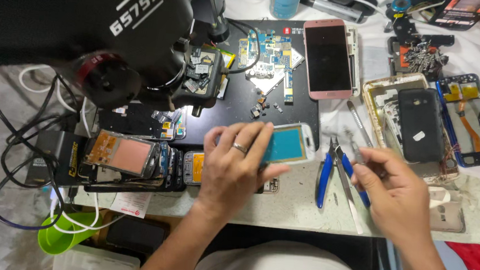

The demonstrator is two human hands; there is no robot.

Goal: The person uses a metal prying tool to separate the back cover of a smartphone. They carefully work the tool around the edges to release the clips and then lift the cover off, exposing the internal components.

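Clasping a white phone frame (289, 146), left hand (236, 169); right hand (396, 194), grip pinching thin metal tweezers (356, 151) beside blue-handled pliers (326, 171).

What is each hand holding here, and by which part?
The left hand holds a white-framed phone screen panel with a teal face by its left end. The right hand pinches a thin metal tool at its lower end; the exact grip is unclear.

Phone repair workshop, dismantled phones (130, 155), pliers (324, 179)

We look steeply down from one head-worn camera, close above a cluttered workbench (302, 211), facing twelve o'clock; a black microscope (89, 20) fills ten o'clock.
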